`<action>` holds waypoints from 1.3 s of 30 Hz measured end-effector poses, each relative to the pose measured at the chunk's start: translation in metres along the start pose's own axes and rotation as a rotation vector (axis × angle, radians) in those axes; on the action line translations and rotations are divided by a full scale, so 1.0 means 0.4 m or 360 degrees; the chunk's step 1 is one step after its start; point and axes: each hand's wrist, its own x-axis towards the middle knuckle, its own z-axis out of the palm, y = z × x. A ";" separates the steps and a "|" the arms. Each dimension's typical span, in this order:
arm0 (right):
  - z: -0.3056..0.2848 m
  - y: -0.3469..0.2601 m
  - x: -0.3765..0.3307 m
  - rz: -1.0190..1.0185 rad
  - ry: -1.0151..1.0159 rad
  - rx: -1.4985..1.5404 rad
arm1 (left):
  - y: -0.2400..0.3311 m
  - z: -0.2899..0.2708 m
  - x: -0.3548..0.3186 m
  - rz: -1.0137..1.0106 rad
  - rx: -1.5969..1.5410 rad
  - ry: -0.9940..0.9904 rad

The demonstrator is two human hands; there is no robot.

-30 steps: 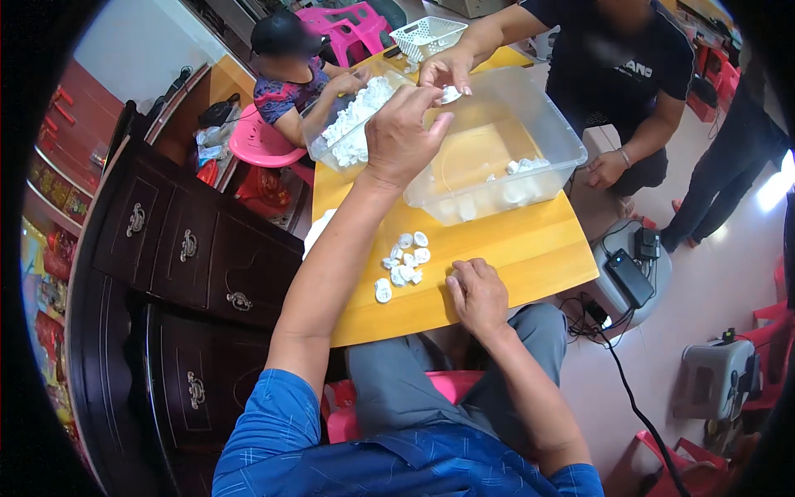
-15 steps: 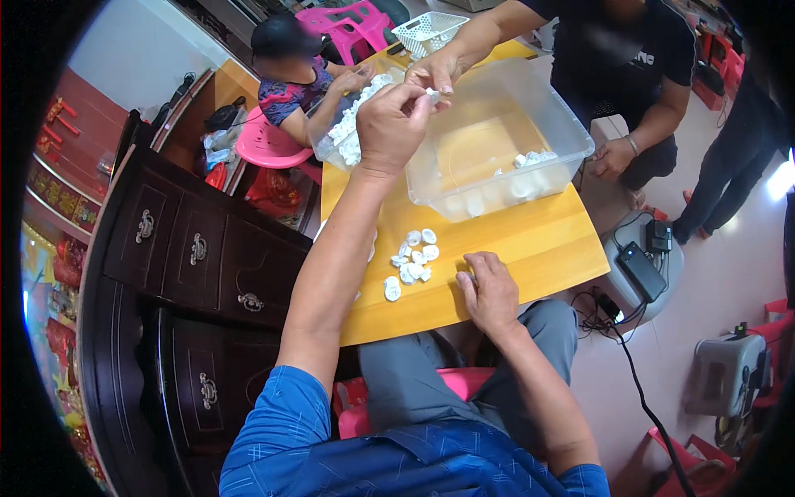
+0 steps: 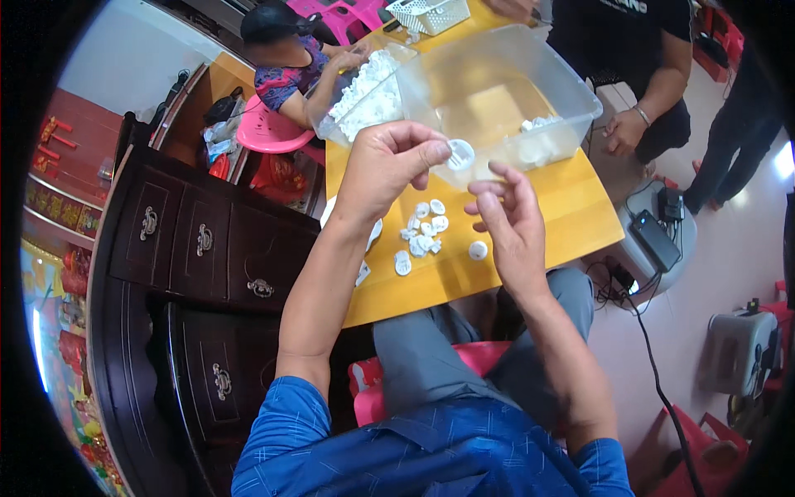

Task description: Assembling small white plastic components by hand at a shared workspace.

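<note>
My left hand (image 3: 387, 166) is raised over the yellow table (image 3: 571, 224) and pinches a small white round plastic cap (image 3: 460, 154) between thumb and fingers. My right hand (image 3: 507, 217) is lifted just right of it, fingers spread, close to the cap but holding nothing. Below both hands lies a small pile of white caps (image 3: 424, 234) on the table, with one loose cap (image 3: 478, 249) beside it.
A clear plastic tub (image 3: 530, 62) with several white pieces stands beyond my hands; a second clear bin (image 3: 364, 91) full of white pieces is left of it. A dark wooden dresser (image 3: 199, 248) stands left. Two other people sit at the far side. Cables and a charger (image 3: 656, 238) lie right.
My left hand drew back from the tub toward me with a white cap in it. My right hand rose off the table toward the cap.
</note>
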 end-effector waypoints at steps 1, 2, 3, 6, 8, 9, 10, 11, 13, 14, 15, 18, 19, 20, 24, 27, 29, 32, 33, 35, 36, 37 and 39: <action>0.007 -0.007 0.008 -0.0004 -0.0025 0.0015 | -0.001 0.003 -0.014 -0.0048 -0.0021 -0.0058; 0.008 -0.005 0.011 0.0012 -0.0019 0.0019 | -0.004 0.006 -0.026 -0.0065 -0.0020 -0.0060; 0.008 -0.003 0.010 0.0056 -0.0094 0.0038 | -0.008 0.008 -0.038 -0.0102 -0.0012 -0.0090; 0.018 0.015 -0.002 0.0128 -0.0139 0.0111 | -0.022 0.000 -0.057 -0.0193 0.0027 -0.0108; 0.025 0.028 -0.014 0.0077 -0.0101 0.0182 | -0.038 -0.005 -0.065 -0.0285 -0.0036 -0.0136; 0.025 0.031 -0.017 0.0083 -0.0096 0.0188 | -0.042 -0.004 -0.068 -0.0294 -0.0031 -0.0138; 0.028 0.036 -0.018 0.0128 -0.0126 0.0211 | -0.049 -0.006 -0.071 -0.0311 -0.0054 -0.0129; 0.029 0.039 -0.019 0.0170 -0.0155 0.0234 | -0.055 -0.007 -0.072 -0.0327 -0.0078 -0.0120; 0.028 0.038 -0.015 0.0247 -0.0178 0.0310 | -0.064 -0.015 -0.069 -0.0355 -0.0139 -0.0144; 0.027 0.036 -0.013 0.0312 -0.0209 0.0380 | -0.068 -0.020 -0.066 -0.0369 -0.0203 -0.0165; 0.028 0.035 -0.013 0.0315 -0.0205 0.0382 | -0.074 -0.026 -0.063 -0.0402 -0.0201 -0.0185; 0.027 0.032 -0.012 0.0387 -0.0201 0.0455 | -0.077 -0.028 -0.058 -0.0461 -0.0253 -0.0221; 0.026 0.030 -0.012 0.0405 -0.0192 0.0472 | -0.079 -0.025 -0.057 -0.0459 -0.0255 -0.0225; 0.025 0.028 -0.011 0.0423 -0.0184 0.0489 | -0.081 -0.023 -0.057 -0.0461 -0.0281 -0.0224; 0.025 0.028 -0.010 0.0420 -0.0157 0.0504 | -0.087 -0.020 -0.052 -0.0475 -0.0306 -0.0203; 0.027 0.027 -0.009 0.0436 -0.0132 0.0530 | -0.083 -0.018 -0.049 -0.0510 -0.0344 -0.0213; 0.029 0.024 -0.008 0.0442 -0.0108 0.0558 | -0.078 -0.017 -0.048 -0.0510 -0.0358 -0.0219; 0.035 0.020 -0.001 0.0445 -0.0142 0.0563 | -0.074 -0.023 -0.047 -0.0483 -0.0364 -0.0237; 0.038 0.021 -0.002 0.0443 -0.0149 0.0560 | -0.072 -0.027 -0.047 -0.0456 -0.0356 -0.0252; 0.036 0.027 0.001 0.0272 -0.0157 0.0463 | -0.050 -0.006 -0.060 -0.0294 -0.0112 -0.0161; 0.034 0.032 0.003 0.0262 -0.0163 0.0457 | -0.041 0.007 -0.069 -0.0141 0.0135 -0.0066; 0.035 0.038 0.002 0.0222 -0.0194 0.0446 | -0.045 0.016 -0.078 0.0098 0.0304 -0.0015; 0.029 0.053 0.009 0.0169 -0.0209 0.0419 | -0.028 0.062 -0.104 0.0498 0.0750 0.0192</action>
